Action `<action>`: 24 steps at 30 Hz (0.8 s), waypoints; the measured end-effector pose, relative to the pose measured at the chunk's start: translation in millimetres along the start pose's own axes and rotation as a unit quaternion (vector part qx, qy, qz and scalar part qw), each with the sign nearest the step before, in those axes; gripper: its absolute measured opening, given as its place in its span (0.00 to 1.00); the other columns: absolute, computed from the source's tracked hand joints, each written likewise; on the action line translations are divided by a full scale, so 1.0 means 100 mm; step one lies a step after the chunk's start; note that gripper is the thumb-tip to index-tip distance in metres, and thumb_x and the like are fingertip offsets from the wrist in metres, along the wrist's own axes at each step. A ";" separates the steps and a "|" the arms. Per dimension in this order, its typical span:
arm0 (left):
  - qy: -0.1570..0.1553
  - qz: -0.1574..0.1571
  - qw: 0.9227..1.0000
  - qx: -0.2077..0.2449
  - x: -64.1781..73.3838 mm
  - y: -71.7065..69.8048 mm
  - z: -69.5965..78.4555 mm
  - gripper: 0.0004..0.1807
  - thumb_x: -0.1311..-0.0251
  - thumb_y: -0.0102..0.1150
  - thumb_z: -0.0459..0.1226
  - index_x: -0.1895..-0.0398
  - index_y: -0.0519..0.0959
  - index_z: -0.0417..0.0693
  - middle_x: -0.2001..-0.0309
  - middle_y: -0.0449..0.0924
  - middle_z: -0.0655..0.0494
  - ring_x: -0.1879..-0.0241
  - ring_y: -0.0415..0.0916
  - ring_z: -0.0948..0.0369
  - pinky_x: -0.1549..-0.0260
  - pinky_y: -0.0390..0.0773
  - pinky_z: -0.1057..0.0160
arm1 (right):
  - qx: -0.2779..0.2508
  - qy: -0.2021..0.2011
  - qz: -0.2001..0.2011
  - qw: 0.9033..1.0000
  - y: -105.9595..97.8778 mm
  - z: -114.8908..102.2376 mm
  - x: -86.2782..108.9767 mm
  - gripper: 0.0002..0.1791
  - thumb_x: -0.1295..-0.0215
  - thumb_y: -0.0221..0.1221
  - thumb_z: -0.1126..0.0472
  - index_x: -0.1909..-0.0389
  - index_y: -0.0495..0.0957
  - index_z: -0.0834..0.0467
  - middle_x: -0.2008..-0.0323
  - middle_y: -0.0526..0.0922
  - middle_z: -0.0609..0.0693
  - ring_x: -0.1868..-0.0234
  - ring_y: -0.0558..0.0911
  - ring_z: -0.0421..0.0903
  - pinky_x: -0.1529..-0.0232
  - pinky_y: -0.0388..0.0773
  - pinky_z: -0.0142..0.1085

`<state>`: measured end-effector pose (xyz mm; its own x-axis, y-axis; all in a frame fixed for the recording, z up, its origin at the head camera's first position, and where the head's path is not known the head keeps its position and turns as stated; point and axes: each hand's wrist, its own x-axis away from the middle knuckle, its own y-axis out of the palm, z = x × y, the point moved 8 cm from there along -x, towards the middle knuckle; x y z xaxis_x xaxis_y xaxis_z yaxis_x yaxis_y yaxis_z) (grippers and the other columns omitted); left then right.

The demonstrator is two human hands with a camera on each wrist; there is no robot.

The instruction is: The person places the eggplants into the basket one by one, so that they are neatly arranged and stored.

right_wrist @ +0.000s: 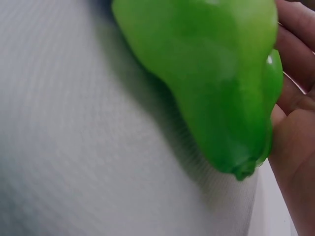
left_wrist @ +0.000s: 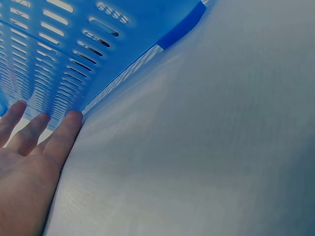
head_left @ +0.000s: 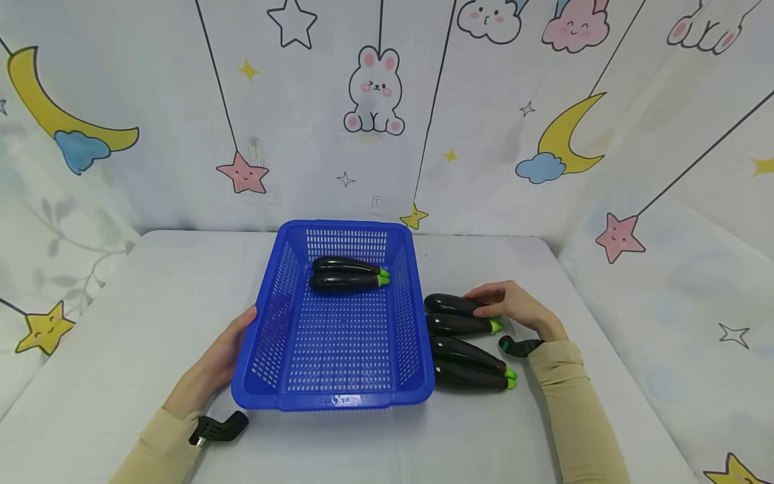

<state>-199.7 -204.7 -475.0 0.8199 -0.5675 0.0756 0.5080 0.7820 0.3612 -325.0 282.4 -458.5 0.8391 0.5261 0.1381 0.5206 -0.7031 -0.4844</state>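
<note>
A blue plastic basket (head_left: 338, 401) stands mid-table with two dark eggplants in it, the rear eggplant (head_left: 346, 264) lying beside the front eggplant (head_left: 343, 282). My left hand (head_left: 222, 351) touches the basket's left side; in the left wrist view its fingers (left_wrist: 63, 140) lie fairly straight against the slotted wall. Right of the basket lie several more eggplants with green stem ends. My right hand (head_left: 512, 306) holds the farthest eggplant (head_left: 446, 304) near its stem end, thumb on the near side. Below it lies another eggplant (head_left: 456, 325). A green stem end (right_wrist: 221, 98) fills much of the right wrist view.
Two more eggplants, an upper one (head_left: 465, 353) and a lower one (head_left: 468, 376), lie close to the basket's right wall. The table (head_left: 151, 302) has a white cover. A cartoon-printed curtain (head_left: 326, 101) hangs behind and at both sides.
</note>
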 end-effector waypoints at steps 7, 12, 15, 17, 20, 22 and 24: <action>-0.008 0.020 1.000 -0.015 0.00 -0.02 -0.01 0.28 0.24 0.26 0.58 0.27 0.50 0.62 0.42 0.74 0.54 0.44 0.76 0.58 0.47 0.79 0.53 | 0.002 -0.003 0.017 1.000 -0.03 -0.01 0.01 0.23 0.42 0.72 0.57 0.45 0.82 0.54 0.44 0.83 0.55 0.47 0.83 0.45 0.51 0.82 0.36; -0.002 0.013 1.000 -0.016 0.00 -0.02 -0.01 0.25 0.24 0.25 0.57 0.28 0.53 0.64 0.42 0.74 0.55 0.45 0.77 0.59 0.48 0.79 0.54 | 0.016 -0.009 0.039 0.999 -0.08 -0.03 0.02 0.23 0.41 0.72 0.57 0.44 0.82 0.54 0.45 0.84 0.54 0.48 0.83 0.44 0.51 0.81 0.34; 0.000 0.008 1.000 -0.012 0.00 -0.02 0.00 0.24 0.24 0.25 0.56 0.30 0.55 0.65 0.43 0.75 0.55 0.45 0.77 0.59 0.48 0.80 0.55 | 0.018 -0.012 0.041 0.999 -0.09 -0.05 0.03 0.23 0.40 0.71 0.57 0.43 0.82 0.54 0.44 0.84 0.55 0.48 0.83 0.44 0.51 0.81 0.34; 0.000 0.006 1.000 -0.008 0.00 -0.01 0.00 0.24 0.24 0.25 0.56 0.30 0.55 0.65 0.43 0.75 0.55 0.46 0.77 0.59 0.49 0.80 0.55 | 0.023 -0.014 0.042 0.999 -0.09 -0.07 0.03 0.23 0.39 0.71 0.57 0.43 0.82 0.54 0.44 0.83 0.54 0.47 0.83 0.44 0.51 0.81 0.35; -0.001 0.005 1.000 -0.005 0.00 -0.01 0.00 0.24 0.24 0.25 0.57 0.30 0.54 0.64 0.43 0.75 0.55 0.46 0.77 0.59 0.49 0.80 0.55 | 0.027 -0.019 0.044 0.999 -0.10 -0.12 0.04 0.22 0.39 0.70 0.57 0.43 0.82 0.52 0.43 0.83 0.53 0.47 0.83 0.44 0.50 0.81 0.35; -0.001 0.004 1.000 -0.005 -0.01 -0.01 0.00 0.25 0.24 0.25 0.57 0.30 0.54 0.64 0.43 0.75 0.55 0.46 0.77 0.59 0.49 0.80 0.55 | 0.030 -0.024 0.044 0.998 -0.10 -0.16 0.04 0.22 0.38 0.70 0.57 0.43 0.82 0.52 0.43 0.83 0.52 0.46 0.83 0.45 0.50 0.81 0.35; -0.002 0.004 1.000 -0.003 -0.01 -0.01 0.00 0.25 0.24 0.25 0.57 0.30 0.54 0.64 0.43 0.75 0.54 0.46 0.77 0.59 0.49 0.80 0.55 | 0.031 -0.028 0.044 0.998 -0.10 -0.20 0.05 0.22 0.37 0.69 0.57 0.42 0.81 0.51 0.43 0.83 0.52 0.45 0.83 0.45 0.49 0.81 0.34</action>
<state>-200.9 -205.3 -476.0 0.8227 -0.5625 0.0825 0.5034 0.7882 0.3541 -323.0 282.5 -435.5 0.8704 0.4903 0.0445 0.4323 -0.7178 -0.5458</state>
